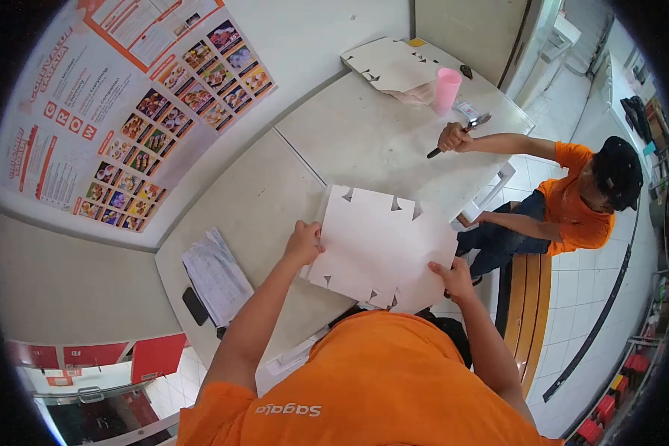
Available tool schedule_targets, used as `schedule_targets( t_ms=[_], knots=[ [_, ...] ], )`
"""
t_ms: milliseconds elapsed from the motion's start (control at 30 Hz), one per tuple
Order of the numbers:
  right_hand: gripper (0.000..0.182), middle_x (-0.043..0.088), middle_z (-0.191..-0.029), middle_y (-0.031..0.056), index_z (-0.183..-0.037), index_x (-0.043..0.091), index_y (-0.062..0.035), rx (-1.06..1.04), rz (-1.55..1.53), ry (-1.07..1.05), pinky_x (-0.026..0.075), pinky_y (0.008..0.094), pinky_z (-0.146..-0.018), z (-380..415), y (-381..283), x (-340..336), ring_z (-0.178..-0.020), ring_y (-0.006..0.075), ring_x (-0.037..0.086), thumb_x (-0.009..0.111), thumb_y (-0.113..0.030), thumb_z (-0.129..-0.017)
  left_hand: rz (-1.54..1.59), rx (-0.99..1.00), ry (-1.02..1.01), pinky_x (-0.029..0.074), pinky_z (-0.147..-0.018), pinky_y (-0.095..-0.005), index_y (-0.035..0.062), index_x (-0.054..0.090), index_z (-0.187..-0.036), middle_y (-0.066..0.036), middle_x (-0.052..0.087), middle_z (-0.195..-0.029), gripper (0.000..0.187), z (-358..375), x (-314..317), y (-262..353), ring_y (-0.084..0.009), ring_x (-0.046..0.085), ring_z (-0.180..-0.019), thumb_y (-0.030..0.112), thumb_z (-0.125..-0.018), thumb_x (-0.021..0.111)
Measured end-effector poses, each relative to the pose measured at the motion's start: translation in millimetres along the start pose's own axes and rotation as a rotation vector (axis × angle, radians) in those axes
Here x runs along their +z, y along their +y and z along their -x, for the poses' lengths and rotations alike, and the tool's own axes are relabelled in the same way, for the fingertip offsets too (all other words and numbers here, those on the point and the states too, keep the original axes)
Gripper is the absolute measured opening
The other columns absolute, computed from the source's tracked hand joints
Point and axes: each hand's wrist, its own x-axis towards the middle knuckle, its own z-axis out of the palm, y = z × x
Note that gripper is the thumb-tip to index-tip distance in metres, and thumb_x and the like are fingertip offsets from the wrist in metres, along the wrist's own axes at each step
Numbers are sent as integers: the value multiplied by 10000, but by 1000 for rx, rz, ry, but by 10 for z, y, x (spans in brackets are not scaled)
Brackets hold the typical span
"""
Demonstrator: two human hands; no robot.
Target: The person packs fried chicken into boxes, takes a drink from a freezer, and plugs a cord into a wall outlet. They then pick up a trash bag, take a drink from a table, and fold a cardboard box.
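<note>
A flat white cardboard sheet (386, 245) with small triangular notches along its edges lies at the near edge of the table, close to my body. My left hand (305, 244) grips its left edge, fingers closed on it. At the right edge my right hand (453, 279) holds the sheet, thumb on top and fingers hidden below. More cardboard shows just under the sheet's left side.
A co-worker (580, 193) on the right holds a hammer (476, 123) over the table (275, 186). Farther back are a pink cup (447, 91) and another cardboard stack (394, 65). Papers (217, 275) and a black phone (195, 305) lie at left. A wooden bench (528, 312) stands right.
</note>
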Motion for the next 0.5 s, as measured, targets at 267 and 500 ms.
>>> schedule_targets(
  t_ms=[267,500],
  knots=[
    [281,732,-937,100,-1049,706,56,100,-155,69,532,325,-736,-38,206,-8,-797,160,671,762,-161,-880,62,-51,316,500,-805,-446,21,542,-876,-150,546,-946,514,160,65,-13,-330,575,-915,243,-632,936],
    [422,731,-951,135,-1053,686,80,148,130,95,535,348,-762,23,210,-21,-818,207,690,767,-299,-885,533,-191,515,513,-686,-393,23,529,-833,-125,656,-841,425,79,346,-308,-274,626,-704,205,-722,896]
  ],
)
